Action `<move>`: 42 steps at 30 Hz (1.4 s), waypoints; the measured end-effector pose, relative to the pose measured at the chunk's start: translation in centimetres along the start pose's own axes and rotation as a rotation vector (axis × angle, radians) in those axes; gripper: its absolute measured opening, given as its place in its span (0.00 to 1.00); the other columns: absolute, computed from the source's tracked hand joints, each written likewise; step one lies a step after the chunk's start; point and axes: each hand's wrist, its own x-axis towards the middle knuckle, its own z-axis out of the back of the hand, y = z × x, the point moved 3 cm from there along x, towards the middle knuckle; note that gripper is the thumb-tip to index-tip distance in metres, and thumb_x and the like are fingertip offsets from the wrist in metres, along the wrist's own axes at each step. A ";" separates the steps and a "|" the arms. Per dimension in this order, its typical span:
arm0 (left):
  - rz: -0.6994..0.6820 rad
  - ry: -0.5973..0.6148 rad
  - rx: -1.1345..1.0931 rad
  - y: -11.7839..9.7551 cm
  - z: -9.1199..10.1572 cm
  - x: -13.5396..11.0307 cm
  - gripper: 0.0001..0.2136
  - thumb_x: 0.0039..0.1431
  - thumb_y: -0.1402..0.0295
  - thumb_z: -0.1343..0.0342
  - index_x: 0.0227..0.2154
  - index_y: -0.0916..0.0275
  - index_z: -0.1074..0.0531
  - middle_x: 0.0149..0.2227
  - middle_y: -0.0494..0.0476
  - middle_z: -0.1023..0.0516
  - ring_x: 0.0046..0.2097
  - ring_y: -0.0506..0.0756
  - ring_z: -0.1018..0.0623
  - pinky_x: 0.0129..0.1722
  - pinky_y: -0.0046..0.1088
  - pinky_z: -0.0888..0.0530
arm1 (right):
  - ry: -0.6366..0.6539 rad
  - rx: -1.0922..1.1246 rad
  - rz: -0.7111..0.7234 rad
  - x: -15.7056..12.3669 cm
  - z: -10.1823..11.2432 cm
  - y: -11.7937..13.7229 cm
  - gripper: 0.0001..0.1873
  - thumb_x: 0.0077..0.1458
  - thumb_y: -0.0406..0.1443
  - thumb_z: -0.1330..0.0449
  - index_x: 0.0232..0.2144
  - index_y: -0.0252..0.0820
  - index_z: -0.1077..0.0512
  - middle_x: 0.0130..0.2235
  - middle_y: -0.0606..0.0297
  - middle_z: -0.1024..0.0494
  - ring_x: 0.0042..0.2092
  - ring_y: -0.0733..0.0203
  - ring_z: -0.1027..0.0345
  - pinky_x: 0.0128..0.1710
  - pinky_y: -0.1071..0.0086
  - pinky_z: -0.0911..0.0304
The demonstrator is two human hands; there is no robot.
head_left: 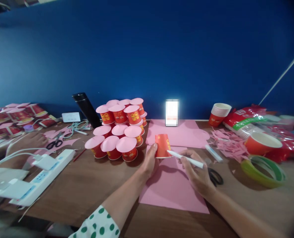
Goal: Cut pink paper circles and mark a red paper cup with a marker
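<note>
A red paper cup [162, 145] stands upside down on a pink paper sheet [173, 190] in the middle of the wooden table. My left hand [150, 162] grips the cup's left side. My right hand [198, 168] holds a white pen [185, 158] whose tip touches the cup's rim at the paper. Black scissors [215, 177] lie just right of my right hand. Behind the cup lies a stack of more pink sheets [184, 134].
A pile of red cups capped with pink paper [119, 129] stands to the left. White power strips [38, 178] and another person's hand [28, 142] are far left. Green tape rolls [263, 167], stacked cups [218, 114], pink scraps [228, 142], a lit phone [172, 112] surround.
</note>
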 end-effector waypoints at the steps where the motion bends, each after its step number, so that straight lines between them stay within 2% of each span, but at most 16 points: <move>1: 0.000 0.000 -0.001 0.0 0.0 0.0 0.14 0.57 0.57 0.44 0.38 0.63 0.26 0.42 0.59 0.21 0.50 0.59 0.24 0.57 0.41 0.34 | 0.003 0.004 0.004 0.0 0.0 0.0 0.09 0.61 0.41 0.46 0.35 0.42 0.30 0.27 0.67 0.29 0.25 0.66 0.39 0.24 0.72 0.41; 8: -0.005 0.001 -0.006 0.0 0.1 0.0 0.13 0.57 0.58 0.43 0.38 0.62 0.26 0.41 0.58 0.21 0.48 0.59 0.24 0.55 0.41 0.33 | -0.008 0.026 -0.034 -0.2 0.0 -0.3 0.10 0.61 0.42 0.46 0.37 0.42 0.31 0.27 0.67 0.29 0.26 0.66 0.39 0.25 0.72 0.41; 12: -0.016 -0.008 0.000 -0.1 0.1 0.0 0.12 0.57 0.59 0.42 0.37 0.62 0.27 0.39 0.56 0.21 0.47 0.57 0.24 0.55 0.40 0.33 | 0.020 0.017 -0.001 -0.1 -0.1 -0.3 0.09 0.62 0.41 0.46 0.37 0.42 0.30 0.28 0.67 0.30 0.26 0.66 0.39 0.26 0.72 0.41; 17: 0.000 -0.017 0.007 0.0 0.1 0.0 0.12 0.57 0.58 0.42 0.37 0.62 0.28 0.40 0.56 0.22 0.47 0.57 0.24 0.53 0.39 0.31 | -0.007 0.030 0.000 -0.1 0.0 -0.5 0.08 0.62 0.41 0.46 0.37 0.43 0.31 0.28 0.67 0.29 0.27 0.66 0.38 0.26 0.72 0.41; 25: -0.017 -0.015 0.022 -0.2 -0.1 -0.2 0.10 0.55 0.59 0.40 0.35 0.60 0.28 0.35 0.52 0.24 0.41 0.55 0.24 0.49 0.36 0.30 | -0.002 0.033 0.000 -0.2 -0.1 -0.5 0.09 0.62 0.41 0.46 0.37 0.43 0.30 0.28 0.67 0.29 0.26 0.65 0.39 0.25 0.72 0.41; 37: -0.014 -0.009 0.058 -0.4 -0.5 -0.4 0.14 0.52 0.60 0.38 0.38 0.60 0.30 0.35 0.53 0.24 0.42 0.56 0.24 0.48 0.37 0.31 | -0.030 0.009 -0.007 -0.2 0.0 -0.6 0.09 0.61 0.41 0.46 0.36 0.42 0.30 0.29 0.65 0.28 0.27 0.65 0.37 0.24 0.72 0.41; 42: -0.016 -0.001 0.082 -0.2 -0.3 -0.3 0.14 0.52 0.59 0.38 0.37 0.60 0.31 0.36 0.54 0.25 0.42 0.55 0.24 0.47 0.37 0.30 | 0.016 0.018 -0.012 -0.3 -0.2 -0.6 0.09 0.61 0.41 0.46 0.37 0.43 0.30 0.29 0.66 0.28 0.27 0.66 0.37 0.24 0.72 0.41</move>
